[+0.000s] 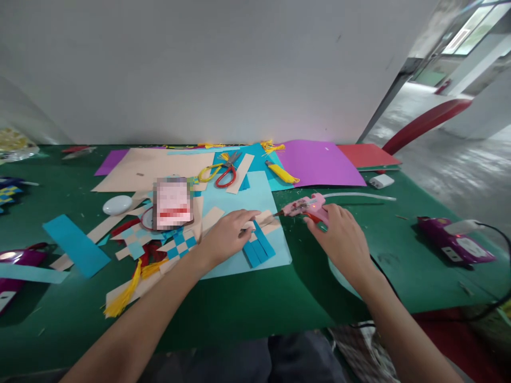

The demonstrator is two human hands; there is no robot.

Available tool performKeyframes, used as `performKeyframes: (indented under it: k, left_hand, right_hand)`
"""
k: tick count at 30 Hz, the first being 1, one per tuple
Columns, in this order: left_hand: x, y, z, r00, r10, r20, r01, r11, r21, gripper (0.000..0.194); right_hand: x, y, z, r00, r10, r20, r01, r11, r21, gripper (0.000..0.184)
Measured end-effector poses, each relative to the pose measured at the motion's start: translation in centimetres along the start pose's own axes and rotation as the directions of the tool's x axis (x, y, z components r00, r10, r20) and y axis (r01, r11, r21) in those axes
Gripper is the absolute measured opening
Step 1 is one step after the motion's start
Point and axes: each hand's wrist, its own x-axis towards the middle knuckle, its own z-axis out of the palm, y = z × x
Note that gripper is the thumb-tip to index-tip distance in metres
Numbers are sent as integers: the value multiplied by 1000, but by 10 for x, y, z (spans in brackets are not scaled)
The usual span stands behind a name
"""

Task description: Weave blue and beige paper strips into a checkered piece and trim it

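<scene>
My right hand [345, 244] is wrapped round the handle of a pink hot glue gun [301, 206], with a clear glue stick [359, 196] coming out of its back. The nozzle points left, close to a beige paper strip [269, 221]. My left hand [227, 239] has its fingers closed on the beige strip, just above several slit blue paper strips [261, 252]. These lie on a light blue sheet [255, 194]. Part of the strips is hidden under my left fingers.
Scissors [226, 175] and a yellow utility knife [281, 172] lie behind. Left are a woven paper piece [181, 243], a yellow tassel [125, 292], a white oval [117, 205] and a blue strip [75, 246]. A purple power strip [455, 243] with a cable sits right.
</scene>
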Motion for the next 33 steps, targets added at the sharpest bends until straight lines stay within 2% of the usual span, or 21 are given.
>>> performKeyframes:
  k: [6,16,22,27,33]
  left_hand:
    - [0,1,-4,1000,20,19,-20,1000,-12,42]
    - [-2,-8,-1,999,53,13,-53,999,-6,43]
    - [-1,-9,-2,999,52,6,-52,999,-15,44]
    - [1,-9,-3,997,82,16,-80,994,-72,26]
    - [2,-10,-5,998,63,2,-62,990,-128,29]
  right_hand:
    - [7,-25,5,987,-147,61,149,988,-30,24]
    - [7,-36,2,971,-230,70,235,969,-73,21]
    - [8,-39,-1,972,-228,63,233,969,-86,20]
    - [9,-41,-4,969,-240,63,246,964,-99,19]
    - [10,-44,-5,969,-243,40,246,965,-94,17]
